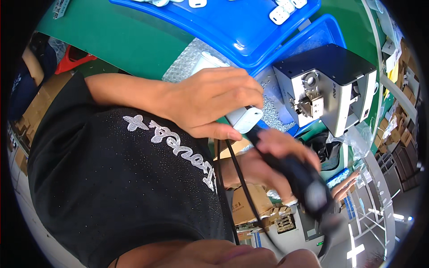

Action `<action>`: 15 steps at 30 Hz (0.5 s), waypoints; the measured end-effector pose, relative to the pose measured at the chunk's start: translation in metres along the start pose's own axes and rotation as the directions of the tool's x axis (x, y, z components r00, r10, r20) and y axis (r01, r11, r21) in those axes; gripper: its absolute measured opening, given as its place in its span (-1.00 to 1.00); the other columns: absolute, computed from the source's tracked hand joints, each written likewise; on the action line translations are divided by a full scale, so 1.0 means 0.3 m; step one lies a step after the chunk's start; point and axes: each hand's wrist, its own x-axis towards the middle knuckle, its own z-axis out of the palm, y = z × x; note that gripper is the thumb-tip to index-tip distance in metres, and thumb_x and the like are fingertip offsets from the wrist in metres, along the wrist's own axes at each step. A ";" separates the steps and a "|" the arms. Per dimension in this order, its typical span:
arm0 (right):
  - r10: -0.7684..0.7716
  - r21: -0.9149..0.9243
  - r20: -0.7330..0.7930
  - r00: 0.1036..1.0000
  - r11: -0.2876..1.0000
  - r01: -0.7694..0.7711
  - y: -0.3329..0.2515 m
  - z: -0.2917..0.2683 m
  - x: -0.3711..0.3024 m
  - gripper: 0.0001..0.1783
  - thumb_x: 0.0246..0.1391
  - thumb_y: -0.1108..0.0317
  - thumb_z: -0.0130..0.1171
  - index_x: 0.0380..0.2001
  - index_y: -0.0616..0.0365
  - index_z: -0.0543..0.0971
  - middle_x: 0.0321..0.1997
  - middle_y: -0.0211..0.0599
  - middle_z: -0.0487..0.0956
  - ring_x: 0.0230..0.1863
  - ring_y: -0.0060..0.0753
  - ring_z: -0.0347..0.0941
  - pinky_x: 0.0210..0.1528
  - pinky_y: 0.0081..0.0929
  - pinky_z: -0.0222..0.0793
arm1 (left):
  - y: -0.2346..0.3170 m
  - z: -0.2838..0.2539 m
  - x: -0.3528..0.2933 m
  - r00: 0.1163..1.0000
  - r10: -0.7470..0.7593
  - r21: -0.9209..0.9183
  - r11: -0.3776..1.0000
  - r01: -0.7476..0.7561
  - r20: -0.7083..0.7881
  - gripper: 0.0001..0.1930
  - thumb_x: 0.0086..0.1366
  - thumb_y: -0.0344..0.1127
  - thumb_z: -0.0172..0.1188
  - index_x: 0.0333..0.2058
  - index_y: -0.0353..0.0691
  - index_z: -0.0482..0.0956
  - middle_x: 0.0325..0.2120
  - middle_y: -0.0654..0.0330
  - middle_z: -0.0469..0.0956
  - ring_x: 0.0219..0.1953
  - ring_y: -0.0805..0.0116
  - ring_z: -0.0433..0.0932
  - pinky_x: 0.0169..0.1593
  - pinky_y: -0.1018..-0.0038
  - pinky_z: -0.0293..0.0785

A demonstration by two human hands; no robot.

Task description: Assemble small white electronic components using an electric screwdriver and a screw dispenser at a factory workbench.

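Observation:
My left hand [219,98] is closed around a white plastic housing [248,119] with rounded corners and a small oval mark at its end. The back of the hand hides most of it. A further white part [206,60] shows beyond my knuckles; whether it belongs to the same piece I cannot tell. My right hand [286,154], smeared by motion, grips a black electric screwdriver [308,187]. The tool's narrow end reaches the housing beside my left thumb, but whether it touches is unclear.
Ahead, a blue tray [214,27] holds several white housings [279,14]. A boxy screw feeder [330,85] stands to the right, beside many loose small screws [273,109]. Bubble wrap [181,60] lies on the green table [111,40]. Black cords [243,178] hang close by.

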 end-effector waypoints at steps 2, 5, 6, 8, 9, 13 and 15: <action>-0.354 0.344 -0.153 0.923 0.856 0.385 -0.034 -0.030 0.094 -0.02 -0.02 -0.69 -0.28 -0.05 0.06 0.34 -0.59 -0.31 0.38 -0.76 -0.48 0.19 -0.71 -0.50 0.23 | -0.025 -0.020 0.007 0.993 0.114 0.057 0.992 -0.112 -0.031 -0.43 0.32 0.10 0.17 -0.04 -0.37 0.40 -0.17 -0.11 0.52 -0.29 0.05 0.60 -0.32 0.30 0.57; -0.465 0.313 -0.181 0.867 0.808 0.499 -0.055 -0.057 0.247 -0.02 -0.03 -0.70 -0.29 -0.07 0.05 0.34 -0.62 -0.29 0.36 -0.76 -0.45 0.17 -0.69 -0.41 0.26 | -0.041 -0.010 0.004 0.985 0.169 0.058 0.984 -0.169 -0.011 -0.41 0.28 0.10 0.22 -0.05 -0.37 0.40 -0.22 -0.09 0.54 -0.35 0.09 0.61 -0.37 0.32 0.56; -0.432 0.213 -0.175 0.885 0.861 0.462 -0.028 -0.055 0.283 -0.01 0.01 -0.66 -0.29 -0.01 0.11 0.31 -0.61 -0.27 0.37 -0.76 -0.44 0.19 -0.69 -0.39 0.26 | -0.048 -0.003 0.001 0.982 0.188 0.026 0.982 -0.187 -0.013 -0.41 0.27 0.10 0.24 -0.04 -0.36 0.40 -0.25 -0.09 0.55 -0.38 0.10 0.61 -0.39 0.31 0.56; -0.261 0.004 -0.206 0.943 0.964 0.267 0.021 0.049 0.339 0.05 -0.05 -0.73 -0.31 -0.12 0.17 0.33 -0.69 -0.31 0.29 -0.77 -0.48 0.16 -0.68 -0.46 0.25 | -0.047 -0.006 -0.010 0.984 0.174 0.032 0.984 -0.173 -0.041 -0.40 0.24 0.10 0.27 -0.04 -0.36 0.40 -0.29 -0.07 0.56 -0.43 0.12 0.60 -0.42 0.32 0.54; -0.320 0.089 -0.168 0.932 0.937 0.338 0.020 0.032 0.352 -0.02 0.07 -0.60 -0.24 -0.03 0.23 0.31 -0.70 -0.23 0.35 -0.79 -0.42 0.19 -0.68 -0.38 0.30 | -0.049 -0.005 -0.009 0.984 0.171 0.034 0.985 -0.169 -0.043 -0.40 0.24 0.10 0.27 -0.04 -0.36 0.40 -0.29 -0.07 0.56 -0.43 0.12 0.60 -0.42 0.32 0.54; -0.253 0.550 0.108 0.961 0.821 0.154 -0.014 -0.085 0.242 -0.04 0.05 -0.60 -0.16 0.01 0.17 0.34 -0.56 -0.25 0.41 -0.73 -0.47 0.26 -0.62 -0.39 0.33 | -0.071 0.015 0.009 0.977 0.212 -0.026 0.977 -0.212 -0.021 -0.40 0.25 0.11 0.26 -0.04 -0.36 0.41 -0.28 -0.06 0.57 -0.45 0.12 0.59 -0.44 0.32 0.52; -0.324 0.538 0.273 0.906 0.832 0.135 -0.130 -0.117 0.186 -0.13 0.13 -0.49 -0.09 0.11 0.11 0.34 -0.45 -0.40 0.44 -0.62 -0.47 0.34 -0.62 -0.30 0.32 | -0.064 -0.001 -0.003 0.981 0.189 -0.016 0.982 -0.190 -0.041 -0.40 0.26 0.11 0.25 -0.04 -0.36 0.42 -0.28 -0.05 0.57 -0.46 0.12 0.58 -0.45 0.32 0.51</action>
